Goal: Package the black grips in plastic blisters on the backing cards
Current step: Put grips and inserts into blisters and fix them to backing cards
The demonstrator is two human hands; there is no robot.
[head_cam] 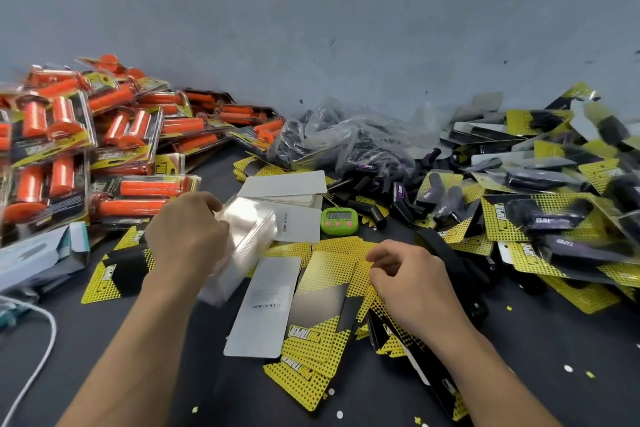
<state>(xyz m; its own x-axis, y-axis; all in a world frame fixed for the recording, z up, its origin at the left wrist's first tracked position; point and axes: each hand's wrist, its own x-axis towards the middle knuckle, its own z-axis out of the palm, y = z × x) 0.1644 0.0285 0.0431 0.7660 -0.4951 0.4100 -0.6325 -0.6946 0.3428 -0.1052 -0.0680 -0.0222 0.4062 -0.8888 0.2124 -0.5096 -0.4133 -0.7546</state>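
- Right of the timer: finished packs piled up, loose black grips waiting.
- Fingers of the left hand clutch the blister stack; those of the right hand curl, grasp unclear.

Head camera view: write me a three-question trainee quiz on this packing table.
1. True or false: the left hand grips the stack of clear plastic blisters.
2. Fill the gap: the loose black rubber grips lie to the ___ of the small green digital timer.
3. The blister-packed orange grips are piled: A) at the person's left; B) at the person's right; C) under the timer.
Key: 1 true; 2 right; 3 A.
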